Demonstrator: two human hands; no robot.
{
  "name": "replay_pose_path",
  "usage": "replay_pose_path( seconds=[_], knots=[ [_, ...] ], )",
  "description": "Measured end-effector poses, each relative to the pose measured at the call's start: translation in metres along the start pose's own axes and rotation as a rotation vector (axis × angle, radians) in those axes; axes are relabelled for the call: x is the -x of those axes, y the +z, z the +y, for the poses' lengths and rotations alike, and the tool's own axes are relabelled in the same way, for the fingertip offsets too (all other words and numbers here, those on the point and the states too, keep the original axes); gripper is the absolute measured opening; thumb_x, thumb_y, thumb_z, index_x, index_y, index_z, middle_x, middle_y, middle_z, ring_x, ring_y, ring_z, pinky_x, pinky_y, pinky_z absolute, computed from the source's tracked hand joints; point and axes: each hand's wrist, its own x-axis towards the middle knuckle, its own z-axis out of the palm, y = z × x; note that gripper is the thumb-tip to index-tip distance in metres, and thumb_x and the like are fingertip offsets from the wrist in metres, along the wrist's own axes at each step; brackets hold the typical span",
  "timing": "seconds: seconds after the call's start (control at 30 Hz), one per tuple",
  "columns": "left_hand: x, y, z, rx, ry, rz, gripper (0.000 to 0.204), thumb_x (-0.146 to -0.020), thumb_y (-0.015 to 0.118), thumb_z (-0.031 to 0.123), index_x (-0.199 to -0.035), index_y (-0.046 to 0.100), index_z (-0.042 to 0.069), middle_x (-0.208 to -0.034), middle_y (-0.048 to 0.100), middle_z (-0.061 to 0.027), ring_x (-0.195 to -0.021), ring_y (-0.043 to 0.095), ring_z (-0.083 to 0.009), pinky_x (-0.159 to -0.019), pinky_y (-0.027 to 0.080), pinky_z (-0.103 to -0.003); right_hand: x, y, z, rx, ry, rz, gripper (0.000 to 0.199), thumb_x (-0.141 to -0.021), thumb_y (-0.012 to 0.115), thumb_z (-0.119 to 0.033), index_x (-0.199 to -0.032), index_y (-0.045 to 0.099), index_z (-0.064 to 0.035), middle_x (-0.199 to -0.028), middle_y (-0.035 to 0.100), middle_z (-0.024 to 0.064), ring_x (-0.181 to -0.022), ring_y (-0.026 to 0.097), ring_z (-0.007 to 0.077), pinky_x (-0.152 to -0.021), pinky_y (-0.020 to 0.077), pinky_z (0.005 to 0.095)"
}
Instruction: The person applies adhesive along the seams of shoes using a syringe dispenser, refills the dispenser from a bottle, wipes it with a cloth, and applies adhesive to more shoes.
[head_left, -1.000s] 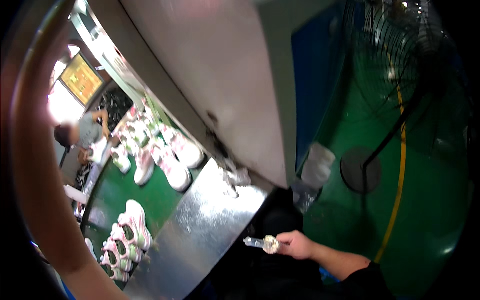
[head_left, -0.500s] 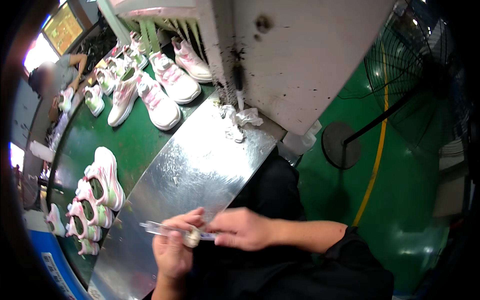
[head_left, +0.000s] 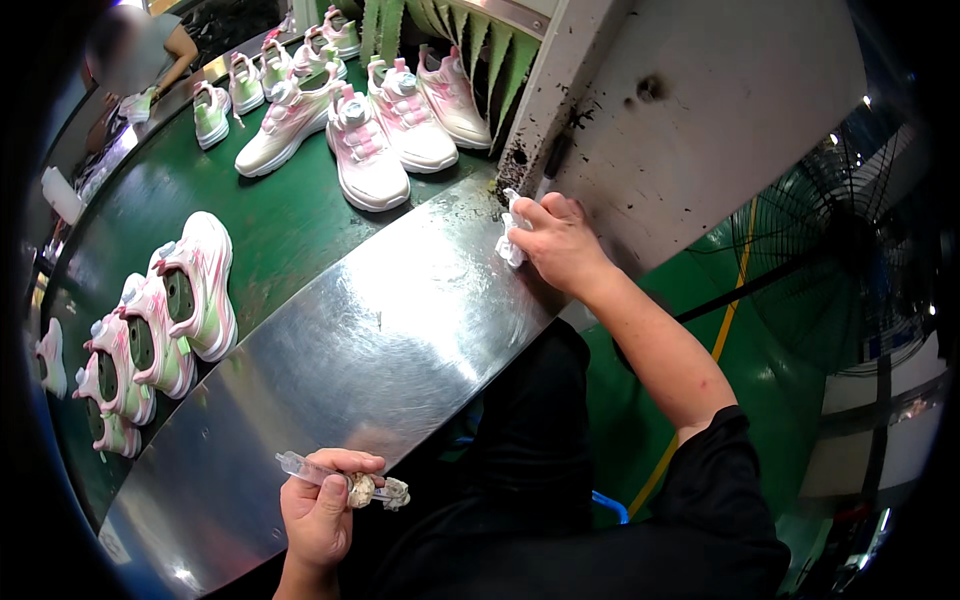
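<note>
Head view, left hand (head_left: 318,508): closed round a clear tube-like tool (head_left: 322,474) with a crusted tip, at the near edge of the steel plate (head_left: 370,340), tip kept off the metal

Head view, right hand (head_left: 562,243): fingers pressed on a white rag (head_left: 511,238) at the plate's far right corner, against the grey machine housing (head_left: 700,110)

Belt: green conveyor (head_left: 290,225) along the plate's far edge carries pink-and-white shoes (head_left: 368,150) and shoes lying on their sides (head_left: 195,285)

Beyond: another person (head_left: 135,55) at the belt's far end; a floor fan (head_left: 850,260) on the right
</note>
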Motion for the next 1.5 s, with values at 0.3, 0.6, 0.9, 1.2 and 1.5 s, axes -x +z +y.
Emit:
replay_pose_path(
  seconds=[0.3, 0.6, 0.9, 1.2, 1.5],
  knots=[
    [0.008, 0.021, 0.023, -0.028, -0.104, -0.091, 0.033, -0.095, 0.054, 0.017, -0.119, 0.048, -0.006, -0.093, 0.065, -0.0169, -0.083, 0.062, -0.0184, -0.076, 0.050, -0.030, -0.023, -0.081, -0.043, -0.655, 0.136, 0.252, 0.011, -0.085, 0.063, -0.012, -0.090, 0.064, -0.0023, -0.098, 0.064, 0.0067, -0.097, 0.057, 0.0263, -0.090, 0.0402, 0.0356],
    [-0.005, 0.076, 0.027, -0.109, -0.151, -0.439, 0.039, -0.100, 0.042, 0.028, -0.122, 0.041, -0.005, -0.084, 0.062, -0.0185, -0.079, 0.060, -0.0212, -0.074, 0.047, -0.032, -0.003, -0.132, -0.114, -1.529, 0.257, 0.007, 0.018, -0.085, 0.064, 0.000, -0.102, 0.069, 0.0002, -0.088, 0.070, 0.0097, -0.079, 0.066, 0.0135, -0.070, 0.0498, 0.0254],
    [-0.010, 0.052, 0.007, 0.058, -0.293, -0.256, 0.039, -0.101, 0.042, 0.025, -0.129, 0.039, -0.002, -0.094, 0.061, -0.0098, -0.073, 0.055, -0.0092, -0.065, 0.048, -0.023, 0.008, -0.124, -0.143, -1.412, -0.007, 0.212, 0.030, -0.075, 0.067, 0.006, -0.104, 0.069, -0.0004, -0.089, 0.067, 0.0119, -0.076, 0.066, 0.0231, -0.067, 0.0522, 0.0287],
    [-0.011, 0.032, 0.007, -0.461, -0.127, -0.266, 0.029, -0.095, 0.054, 0.019, -0.114, 0.057, -0.004, -0.085, 0.065, -0.0103, -0.071, 0.061, -0.0141, -0.061, 0.049, -0.025, 0.012, -0.117, -0.157, -1.568, 0.030, -0.062, 0.006, -0.085, 0.065, -0.006, -0.090, 0.062, -0.0038, -0.078, 0.061, 0.0085, -0.068, 0.059, 0.0229, -0.061, 0.0468, 0.0308],
    [0.002, 0.014, 0.020, -0.568, -0.257, -0.328, 0.017, -0.088, 0.063, 0.014, -0.089, 0.066, -0.002, -0.077, 0.066, -0.0067, -0.067, 0.058, -0.0101, -0.061, 0.045, -0.024, 0.025, -0.114, -0.184, -1.330, -0.224, -0.053, 0.024, -0.074, 0.062, -0.004, -0.097, 0.057, -0.0020, -0.083, 0.060, 0.0121, -0.075, 0.060, 0.0308, -0.066, 0.0473, 0.0388]
  ],
)
